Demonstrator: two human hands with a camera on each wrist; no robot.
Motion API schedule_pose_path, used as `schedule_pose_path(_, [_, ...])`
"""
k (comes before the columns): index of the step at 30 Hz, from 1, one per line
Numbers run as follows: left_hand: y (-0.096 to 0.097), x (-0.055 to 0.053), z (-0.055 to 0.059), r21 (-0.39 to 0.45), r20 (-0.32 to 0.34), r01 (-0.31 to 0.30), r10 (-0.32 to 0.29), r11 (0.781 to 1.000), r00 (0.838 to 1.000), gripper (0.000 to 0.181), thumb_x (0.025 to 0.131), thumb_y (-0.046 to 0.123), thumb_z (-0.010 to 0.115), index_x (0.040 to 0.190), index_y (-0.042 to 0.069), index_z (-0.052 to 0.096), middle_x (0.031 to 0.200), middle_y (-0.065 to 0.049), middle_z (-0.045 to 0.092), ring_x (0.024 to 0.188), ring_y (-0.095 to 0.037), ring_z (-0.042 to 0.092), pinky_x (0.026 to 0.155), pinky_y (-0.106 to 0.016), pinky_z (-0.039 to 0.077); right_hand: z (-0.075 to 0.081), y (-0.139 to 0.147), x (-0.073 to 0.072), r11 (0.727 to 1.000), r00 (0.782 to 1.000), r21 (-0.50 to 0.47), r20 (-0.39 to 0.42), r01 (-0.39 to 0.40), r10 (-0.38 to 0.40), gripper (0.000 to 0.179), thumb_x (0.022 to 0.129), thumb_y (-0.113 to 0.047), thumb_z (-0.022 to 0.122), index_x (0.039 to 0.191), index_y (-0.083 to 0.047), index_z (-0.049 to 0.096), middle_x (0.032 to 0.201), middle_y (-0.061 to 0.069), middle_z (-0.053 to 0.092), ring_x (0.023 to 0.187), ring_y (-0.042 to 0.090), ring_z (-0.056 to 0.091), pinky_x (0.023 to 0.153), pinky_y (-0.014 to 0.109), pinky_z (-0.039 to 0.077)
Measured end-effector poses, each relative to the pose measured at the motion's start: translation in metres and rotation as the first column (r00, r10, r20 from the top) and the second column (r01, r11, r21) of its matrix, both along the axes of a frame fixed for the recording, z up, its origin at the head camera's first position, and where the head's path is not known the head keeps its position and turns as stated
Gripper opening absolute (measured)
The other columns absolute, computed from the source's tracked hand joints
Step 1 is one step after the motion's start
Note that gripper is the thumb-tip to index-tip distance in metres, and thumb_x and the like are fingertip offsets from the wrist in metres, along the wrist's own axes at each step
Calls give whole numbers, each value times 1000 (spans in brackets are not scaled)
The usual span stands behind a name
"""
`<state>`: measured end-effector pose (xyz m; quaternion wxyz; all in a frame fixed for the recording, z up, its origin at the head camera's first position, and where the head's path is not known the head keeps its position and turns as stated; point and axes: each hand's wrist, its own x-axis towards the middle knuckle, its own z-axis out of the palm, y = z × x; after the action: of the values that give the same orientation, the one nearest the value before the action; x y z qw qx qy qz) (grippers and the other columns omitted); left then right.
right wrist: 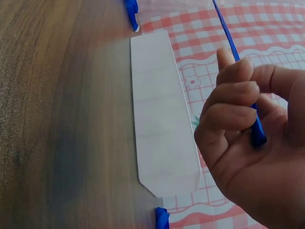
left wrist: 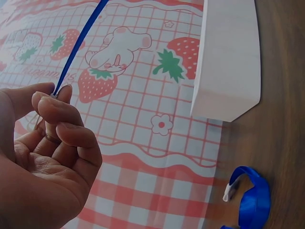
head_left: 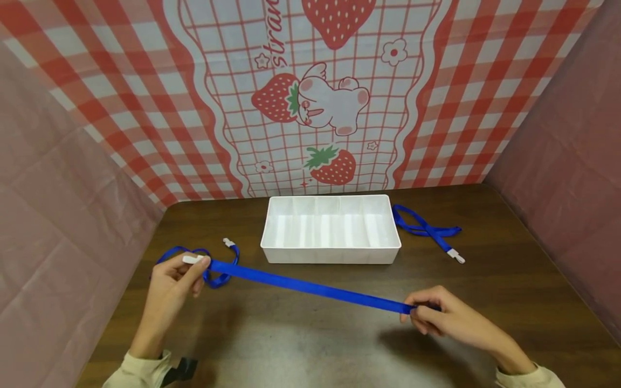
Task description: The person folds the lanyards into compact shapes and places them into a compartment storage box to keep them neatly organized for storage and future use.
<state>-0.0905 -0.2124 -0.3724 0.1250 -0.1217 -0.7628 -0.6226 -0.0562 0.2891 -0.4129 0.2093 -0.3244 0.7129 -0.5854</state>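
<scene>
A blue lanyard stretches taut between both hands above the table, sloping down to the right in the head view. My left hand pinches its white clip end between thumb and fingertips. At the other end, my right hand grips the strap with curled fingers; a short blue end pokes out toward the palm in the right wrist view. Behind the left hand lies a second blue lanyard in loose loops, its white clip pointing up. A third blue lanyard lies crossed over itself at the back right.
A white divided box with several compartments stands at the back middle of the brown wooden table. Behind it hangs a strawberry-print cloth. Pink cloth walls the sides. A dark strap end sits by the left sleeve.
</scene>
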Motion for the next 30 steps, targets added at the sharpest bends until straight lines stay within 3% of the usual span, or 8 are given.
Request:
schedule_pose_path(6, [-2,1,0,21,16,-18,18,1000,1000,17,97,3,63,81,-2,63,52,-4,49,44,-14,46,42,-35,36,-4,3,0,1000,1000,-28,2,4,-4,34,98,14,38,102,-2,68,67,18,54,45,27,38,33,28,33])
schedule_pose_path(11, [-6,1,-2,16,9,-19,19,1000,1000,19,97,3,62,82,-8,62,53,-4,49,44,-14,46,43,-36,35,-4,9,0,990,990,-99,95,-98,108,32,103,11,33,115,5,62,74,23,56,49,33,41,35,41,31])
schedule_pose_path(15, [-9,1,-4,9,8,1,-1,1000,1000,19,97,1,61,83,-10,61,53,-5,48,44,-14,45,43,-35,35,-7,14,0,946,952,-253,174,-203,251,36,102,15,22,125,10,50,78,29,55,50,39,40,36,44,29])
schedule_pose_path(19, [-9,1,-5,-3,18,14,-14,1000,1000,18,97,2,61,82,-8,62,53,-4,48,45,-14,45,43,-35,36,-10,17,0,903,914,-369,244,-220,323,31,101,15,16,123,10,38,79,31,53,50,43,38,36,48,24])
schedule_pose_path(21, [-9,1,-5,-8,24,15,-15,1000,1000,18,97,2,62,82,-8,62,52,-4,48,45,-15,46,44,-35,36,-11,18,0,898,912,-387,252,-212,324,27,101,15,15,117,11,37,77,31,53,51,44,38,37,50,23])
schedule_pose_path(24, [-9,1,-5,-13,30,18,-18,1000,999,19,98,3,62,83,-8,61,53,-4,48,45,-15,46,44,-34,37,-13,18,0,907,928,-375,232,-192,292,23,101,16,17,108,12,38,75,31,54,52,44,41,37,50,24])
schedule_pose_path(30, [-9,0,-5,2,27,28,-28,1000,999,19,98,1,61,83,-11,60,53,-4,48,44,-14,45,43,-35,36,-15,24,0,962,976,-272,198,-35,92,21,102,14,29,103,12,50,74,22,59,57,37,46,40,47,29])
